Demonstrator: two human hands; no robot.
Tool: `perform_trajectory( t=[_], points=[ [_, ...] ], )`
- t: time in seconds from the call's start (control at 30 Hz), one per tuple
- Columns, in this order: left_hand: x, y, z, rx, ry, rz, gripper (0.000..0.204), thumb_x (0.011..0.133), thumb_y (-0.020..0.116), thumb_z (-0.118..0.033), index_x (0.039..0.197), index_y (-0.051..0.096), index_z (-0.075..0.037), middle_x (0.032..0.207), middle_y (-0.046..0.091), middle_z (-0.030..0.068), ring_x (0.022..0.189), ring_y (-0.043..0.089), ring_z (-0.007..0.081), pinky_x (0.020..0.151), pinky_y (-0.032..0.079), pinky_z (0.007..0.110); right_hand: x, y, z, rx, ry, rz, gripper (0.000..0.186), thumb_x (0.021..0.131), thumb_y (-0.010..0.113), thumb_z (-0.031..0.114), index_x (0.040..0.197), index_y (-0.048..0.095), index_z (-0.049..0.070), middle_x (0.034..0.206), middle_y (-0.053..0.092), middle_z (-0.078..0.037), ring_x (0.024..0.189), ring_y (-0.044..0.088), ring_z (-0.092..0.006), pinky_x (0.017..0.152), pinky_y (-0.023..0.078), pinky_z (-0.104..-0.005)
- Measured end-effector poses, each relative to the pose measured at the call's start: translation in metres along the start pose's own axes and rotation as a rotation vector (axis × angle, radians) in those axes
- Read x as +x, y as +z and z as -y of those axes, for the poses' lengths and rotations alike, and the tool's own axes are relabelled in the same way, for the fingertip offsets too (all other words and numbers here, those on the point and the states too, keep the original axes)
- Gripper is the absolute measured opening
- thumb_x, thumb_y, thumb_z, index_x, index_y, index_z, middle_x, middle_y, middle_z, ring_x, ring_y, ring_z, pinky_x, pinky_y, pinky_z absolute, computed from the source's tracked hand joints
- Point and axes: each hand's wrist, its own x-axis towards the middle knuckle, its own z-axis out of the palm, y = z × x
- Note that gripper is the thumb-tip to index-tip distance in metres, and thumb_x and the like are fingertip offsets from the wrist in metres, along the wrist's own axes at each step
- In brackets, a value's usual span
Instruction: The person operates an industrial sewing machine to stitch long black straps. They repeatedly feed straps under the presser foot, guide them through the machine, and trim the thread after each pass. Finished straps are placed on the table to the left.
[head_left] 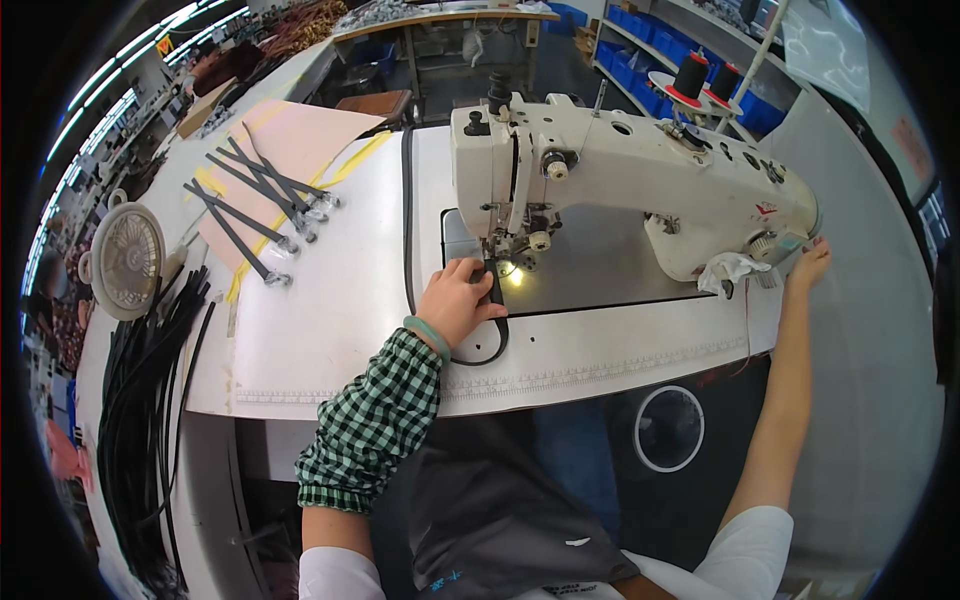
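A white sewing machine (640,160) stands on the table, its small lamp lit beside the needle. Just in front of the presser foot (490,250), my left hand (458,303) is closed on a narrow black strap (408,220), its fingers pressing it against the bed. From there the strap loops toward me and runs up along the left of the machine to the far side. At the machine's right end, my right hand (812,262) has its fingers curled at the lower edge of the handwheel (818,218). Its far fingers are partly hidden.
Several finished black straps with wrapped metal ends (270,205) lie on pink sheeting (310,130) at left. A bundle of long black strips (150,400) hangs over the left edge, near a round basket (128,260). Thread spools (690,75) stand behind the machine. A white cloth (733,270) rests by its base.
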Motion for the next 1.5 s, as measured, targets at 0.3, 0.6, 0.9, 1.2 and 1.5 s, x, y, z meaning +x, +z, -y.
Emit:
perform_trajectory(
  t=[0.3, 0.6, 0.9, 1.2, 1.5],
  points=[
    [0.004, 0.005, -0.006, -0.015, 0.017, -0.078, 0.03, 0.072, 0.064, -0.023, 0.092, 0.06, -0.002, 0.098, 0.051, 0.0079, 0.088, 0.048, 0.0239, 0.075, 0.041, 0.034, -0.2, -0.012, 0.175, 0.323, -0.45, 0.598, 0.013, 0.079, 0.048, 0.0, 0.081, 0.06, 0.003, 0.068, 0.057, -0.003, 0.056, 0.05, -0.0107, 0.052, 0.041, -0.0239],
    [-0.063, -0.037, -0.036, -0.083, -0.115, -0.112, 0.034, 0.074, 0.06, -0.033, 0.061, 0.056, -0.002, 0.07, 0.051, 0.0117, 0.074, 0.048, 0.027, 0.067, 0.04, 0.036, -0.324, 0.025, 0.242, 0.484, -1.003, 1.522, 0.037, 0.066, 0.06, 0.001, 0.101, 0.058, 0.012, 0.11, 0.053, 0.0, 0.088, 0.054, -0.0194, 0.069, 0.048, -0.0311],
    [-0.152, -0.053, -0.106, -0.072, 0.308, 0.509, 0.029, 0.072, 0.06, -0.029, 0.088, 0.053, -0.005, 0.079, 0.051, 0.0047, 0.078, 0.052, 0.0186, 0.066, 0.042, 0.029, -0.325, 0.014, 0.242, 0.532, -0.946, 1.47, 0.037, 0.058, 0.063, -0.004, 0.093, 0.06, 0.009, 0.105, 0.057, 0.0, 0.084, 0.053, -0.0198, 0.067, 0.049, -0.0297],
    [-0.055, -0.071, -0.054, -0.835, 0.325, 0.65, 0.017, 0.076, 0.06, -0.011, 0.091, 0.06, -0.002, 0.09, 0.06, 0.0099, 0.086, 0.056, 0.0259, 0.073, 0.046, 0.032, -0.323, 0.009, 0.233, 0.672, -1.015, 1.467, 0.013, 0.069, 0.062, 0.009, 0.081, 0.058, 0.008, 0.088, 0.057, 0.0, 0.075, 0.053, -0.0178, 0.062, 0.047, -0.03],
    [0.008, -0.008, 0.012, -0.143, 0.137, 0.056, 0.035, 0.068, 0.066, -0.022, 0.099, 0.061, -0.008, 0.099, 0.056, 0.0072, 0.091, 0.051, 0.0236, 0.079, 0.043, 0.034, -0.327, 0.001, 0.229, 0.712, -1.109, 1.34, 0.011, 0.068, 0.065, 0.015, 0.075, 0.057, 0.009, 0.083, 0.056, 0.002, 0.069, 0.052, -0.0142, 0.054, 0.046, -0.0264]
  ],
)
